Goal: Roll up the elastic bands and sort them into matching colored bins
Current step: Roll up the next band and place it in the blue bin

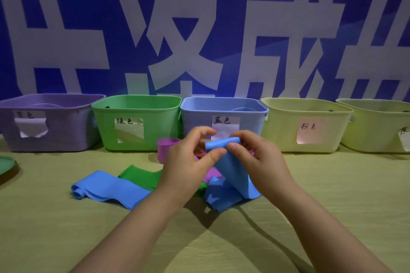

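1. Blue band [233, 168] is held up between both hands above the middle of the table [332, 188]. Its top end is turned over into a short roll at the fingertips, and the rest hangs down to a crumpled heap on the cloth.
2. The left hand [190, 162] pinches the left side of the roll between thumb and curled fingers. The right hand [255, 157] pinches the right side the same way, and the two thumbs almost meet on the band's near face.
3. Both bare forearms reach in from the bottom edge and converge, with the hands raised clear of the table.
4. A purple band [168, 146] stands curled on edge just behind the left hand, and a green band [139, 176] lies flat to the left of that wrist.
5. More blue strip [111, 188] lies left of the green band. The left forearm hides whether it joins the held band.
6. Five bins stand in a row along the far side of the table, each with a paper label: a purple bin [66, 135], a green bin [164, 131], a blue bin [195, 122] directly behind the hands, a yellow bin [279, 131] and a second yellow bin [377, 133].
7. A green plate [6, 164] shows at the left edge, and a blue banner [233, 29] with large white characters fills the background.
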`<action>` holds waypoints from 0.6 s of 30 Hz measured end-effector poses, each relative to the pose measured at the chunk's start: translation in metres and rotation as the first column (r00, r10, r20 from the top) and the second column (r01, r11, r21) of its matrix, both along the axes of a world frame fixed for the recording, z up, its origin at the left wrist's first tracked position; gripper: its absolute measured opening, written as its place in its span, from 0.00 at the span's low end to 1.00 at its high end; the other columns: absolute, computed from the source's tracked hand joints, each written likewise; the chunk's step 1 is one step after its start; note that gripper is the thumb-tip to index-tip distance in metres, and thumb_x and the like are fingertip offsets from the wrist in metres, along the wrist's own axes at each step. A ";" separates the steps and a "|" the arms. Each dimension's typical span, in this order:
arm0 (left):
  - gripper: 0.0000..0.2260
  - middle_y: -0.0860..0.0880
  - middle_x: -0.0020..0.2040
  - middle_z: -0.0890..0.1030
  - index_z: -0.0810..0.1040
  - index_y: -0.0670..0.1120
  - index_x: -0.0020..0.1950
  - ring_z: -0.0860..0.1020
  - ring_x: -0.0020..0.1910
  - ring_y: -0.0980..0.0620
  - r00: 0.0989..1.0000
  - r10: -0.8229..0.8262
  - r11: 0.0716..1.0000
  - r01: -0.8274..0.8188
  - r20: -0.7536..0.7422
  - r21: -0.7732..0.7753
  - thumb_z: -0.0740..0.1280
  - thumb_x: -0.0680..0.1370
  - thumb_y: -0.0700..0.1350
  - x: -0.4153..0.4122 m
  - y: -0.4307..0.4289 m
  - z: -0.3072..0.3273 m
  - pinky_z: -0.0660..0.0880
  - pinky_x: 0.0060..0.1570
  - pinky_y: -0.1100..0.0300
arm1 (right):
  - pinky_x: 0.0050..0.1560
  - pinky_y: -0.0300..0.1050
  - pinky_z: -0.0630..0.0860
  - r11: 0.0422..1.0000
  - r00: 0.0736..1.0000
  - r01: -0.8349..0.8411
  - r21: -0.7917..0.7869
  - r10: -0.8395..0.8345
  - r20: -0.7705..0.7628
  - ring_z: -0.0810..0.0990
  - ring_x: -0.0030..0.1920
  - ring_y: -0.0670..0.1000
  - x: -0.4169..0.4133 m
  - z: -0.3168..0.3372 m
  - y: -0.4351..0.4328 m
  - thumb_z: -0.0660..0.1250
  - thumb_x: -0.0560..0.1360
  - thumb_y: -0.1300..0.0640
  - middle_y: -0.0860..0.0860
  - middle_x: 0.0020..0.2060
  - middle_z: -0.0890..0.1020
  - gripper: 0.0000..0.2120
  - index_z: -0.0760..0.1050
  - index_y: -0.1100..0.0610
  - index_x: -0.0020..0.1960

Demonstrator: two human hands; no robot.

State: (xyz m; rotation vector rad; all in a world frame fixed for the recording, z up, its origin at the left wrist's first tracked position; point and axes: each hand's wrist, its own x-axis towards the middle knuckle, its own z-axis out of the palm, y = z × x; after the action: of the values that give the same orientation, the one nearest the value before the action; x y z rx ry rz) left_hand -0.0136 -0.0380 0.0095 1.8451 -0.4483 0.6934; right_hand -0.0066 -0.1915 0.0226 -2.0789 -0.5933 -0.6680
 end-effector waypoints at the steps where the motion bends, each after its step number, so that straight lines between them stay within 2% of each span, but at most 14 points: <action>1: 0.07 0.56 0.40 0.80 0.75 0.57 0.44 0.77 0.38 0.56 1.000 -0.002 1.000 0.002 0.020 0.010 0.70 0.70 0.48 0.000 0.000 0.000 0.73 0.40 0.63 | 0.34 0.35 0.68 1.000 1.000 -0.011 0.005 0.011 -0.014 0.73 0.36 0.41 0.000 0.000 0.001 0.65 0.75 0.53 0.43 0.30 0.74 0.04 0.74 0.51 0.42; 4: 0.02 0.56 0.37 0.78 0.74 0.57 0.39 0.73 0.33 0.59 0.996 0.034 0.997 -0.040 0.088 0.064 0.66 0.70 0.50 -0.004 -0.001 0.003 0.68 0.35 0.68 | 0.34 0.46 0.66 1.000 0.999 -0.014 -0.004 0.014 -0.047 0.70 0.33 0.47 0.002 -0.002 0.001 0.61 0.73 0.45 0.49 0.28 0.72 0.17 0.74 0.60 0.39; 6: 0.03 0.58 0.35 0.77 0.73 0.57 0.38 0.71 0.31 0.61 0.991 0.064 0.992 -0.076 0.116 0.100 0.65 0.71 0.50 -0.005 0.000 0.003 0.65 0.32 0.70 | 0.34 0.48 0.66 1.000 0.998 -0.021 0.016 0.022 -0.067 0.69 0.31 0.46 0.003 -0.003 0.001 0.59 0.70 0.42 0.52 0.28 0.73 0.20 0.74 0.59 0.39; 7: 0.03 0.59 0.33 0.76 0.73 0.56 0.38 0.71 0.31 0.61 0.990 0.074 0.990 -0.088 0.123 0.111 0.64 0.71 0.51 -0.004 0.001 0.003 0.64 0.31 0.71 | 0.35 0.47 0.68 0.998 0.996 -0.036 0.044 0.040 -0.075 0.70 0.32 0.45 0.002 -0.003 0.001 0.60 0.71 0.42 0.51 0.29 0.74 0.17 0.75 0.56 0.39; 9: 0.03 0.60 0.31 0.75 0.73 0.55 0.38 0.70 0.29 0.61 0.989 0.089 0.987 -0.104 0.121 0.121 0.64 0.72 0.50 -0.003 0.001 0.003 0.64 0.30 0.71 | 0.40 0.44 0.73 0.993 0.993 -0.070 0.097 0.078 -0.090 0.74 0.36 0.43 0.001 -0.002 0.002 0.67 0.73 0.46 0.46 0.34 0.77 0.05 0.75 0.45 0.46; 10: 0.03 0.60 0.30 0.74 0.74 0.54 0.39 0.69 0.29 0.61 0.988 0.099 0.986 -0.113 0.119 0.121 0.65 0.73 0.50 -0.003 0.002 0.003 0.63 0.30 0.70 | 0.42 0.39 0.73 0.991 0.992 -0.085 0.108 0.094 -0.083 0.75 0.39 0.42 0.001 -0.002 0.001 0.69 0.72 0.49 0.44 0.38 0.78 0.08 0.74 0.42 0.49; 12: 0.06 0.60 0.27 0.74 0.74 0.53 0.39 0.69 0.27 0.61 0.987 0.115 0.984 -0.129 0.116 0.126 0.67 0.75 0.46 -0.003 0.002 0.002 0.63 0.29 0.71 | 0.43 0.32 0.71 0.990 0.993 -0.100 0.096 0.105 -0.055 0.76 0.42 0.40 -0.001 -0.001 0.002 0.71 0.70 0.53 0.41 0.41 0.79 0.12 0.72 0.39 0.48; 14: 0.07 0.60 0.25 0.73 0.74 0.53 0.38 0.69 0.26 0.62 0.990 0.104 0.984 -0.116 0.091 0.136 0.66 0.76 0.44 -0.003 0.001 0.002 0.62 0.28 0.70 | 0.41 0.30 0.70 0.997 0.997 -0.072 0.042 0.073 -0.026 0.76 0.42 0.38 -0.003 0.001 0.003 0.70 0.71 0.55 0.40 0.39 0.79 0.12 0.73 0.39 0.43; 16: 0.07 0.58 0.24 0.72 0.74 0.54 0.38 0.68 0.25 0.62 0.996 0.071 0.989 -0.077 0.057 0.128 0.66 0.76 0.45 -0.003 0.000 0.003 0.62 0.27 0.69 | 0.39 0.32 0.69 0.999 0.998 -0.041 0.012 0.042 -0.036 0.75 0.42 0.39 -0.002 0.001 0.002 0.68 0.72 0.55 0.41 0.38 0.79 0.06 0.75 0.43 0.42; 18: 0.05 0.59 0.28 0.74 0.74 0.55 0.39 0.69 0.27 0.61 1.000 0.028 0.995 -0.029 0.014 0.092 0.69 0.73 0.48 -0.003 -0.001 0.002 0.63 0.29 0.69 | 0.37 0.33 0.67 0.999 0.999 -0.034 0.002 0.034 -0.039 0.74 0.40 0.40 -0.001 0.001 0.002 0.66 0.74 0.53 0.42 0.35 0.78 0.02 0.75 0.46 0.43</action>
State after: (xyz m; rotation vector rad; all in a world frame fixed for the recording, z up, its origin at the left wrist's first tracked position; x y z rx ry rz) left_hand -0.0170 -0.0389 0.0114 1.9377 -0.4701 0.7146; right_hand -0.0080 -0.1900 0.0240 -2.0709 -0.6050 -0.6072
